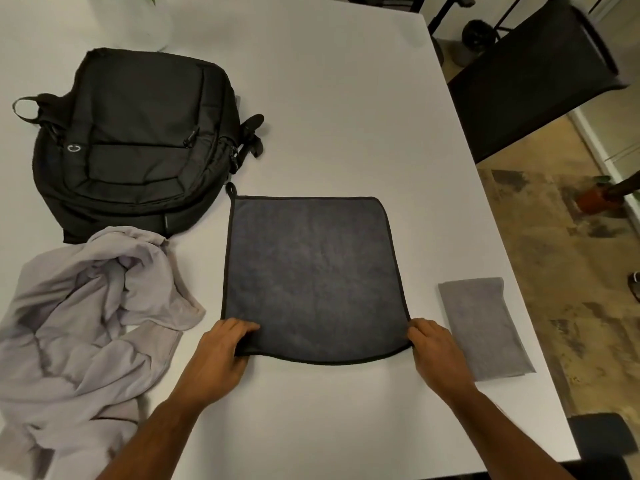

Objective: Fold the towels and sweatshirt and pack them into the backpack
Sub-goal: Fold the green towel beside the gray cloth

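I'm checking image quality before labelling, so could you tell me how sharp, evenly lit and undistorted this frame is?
Head view: soft overall, no crisp detail; the table edges bow from wide-angle distortion; light is even, with faint shadows under the dark towel and both hands; the backpack is nearly featureless black.

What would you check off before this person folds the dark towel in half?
1. Left hand pinches the near left corner of the dark towel: ok.
2. Right hand pinches the near right corner: ok.
3. Towel spread flat on the table, far edge straight: ok; the near edge bows slightly.
4. Bare table beyond the far edge, so nothing is in the way of the fold: ok.
5. Lilac sweatshirt lies clear of the towel's left edge: ok.
6. Backpack open to take folded things: not ok; its zips look closed.
7. Grey towel already folded, at the right: ok.
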A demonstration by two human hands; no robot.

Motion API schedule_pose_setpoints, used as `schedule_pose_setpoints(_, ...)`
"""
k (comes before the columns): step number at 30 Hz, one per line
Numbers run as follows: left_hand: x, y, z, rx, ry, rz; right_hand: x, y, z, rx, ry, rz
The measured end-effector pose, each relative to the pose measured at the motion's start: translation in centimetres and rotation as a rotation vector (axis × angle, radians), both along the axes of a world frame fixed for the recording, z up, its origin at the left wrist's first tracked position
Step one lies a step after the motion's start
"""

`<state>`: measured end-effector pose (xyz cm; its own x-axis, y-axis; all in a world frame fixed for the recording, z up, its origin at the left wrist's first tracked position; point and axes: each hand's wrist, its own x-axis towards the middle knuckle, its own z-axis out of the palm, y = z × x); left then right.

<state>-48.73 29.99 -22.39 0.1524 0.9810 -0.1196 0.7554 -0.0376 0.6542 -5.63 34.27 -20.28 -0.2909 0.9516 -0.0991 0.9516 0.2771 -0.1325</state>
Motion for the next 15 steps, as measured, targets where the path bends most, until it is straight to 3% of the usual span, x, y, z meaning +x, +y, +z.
schedule_pose_setpoints(4, -0.2, 0.5, -0.4, 0.026, 0.088, -0.091, 1.1, 0.1, -0.2, -0.029, -0.008, 0.058)
schedule_pose_setpoints(9, -0.9, 1.1, 0.3, -0.05, 0.071, -0.124, 1.8, 0.5, 0.6, -0.193, 0.003, 0.043)
schedule_pose_setpoints(15, -1.9, 2.3, 2.8, -0.525, 0.121, -0.402, 1.1, 1.5, 4.7, -0.774, -0.197, 0.083)
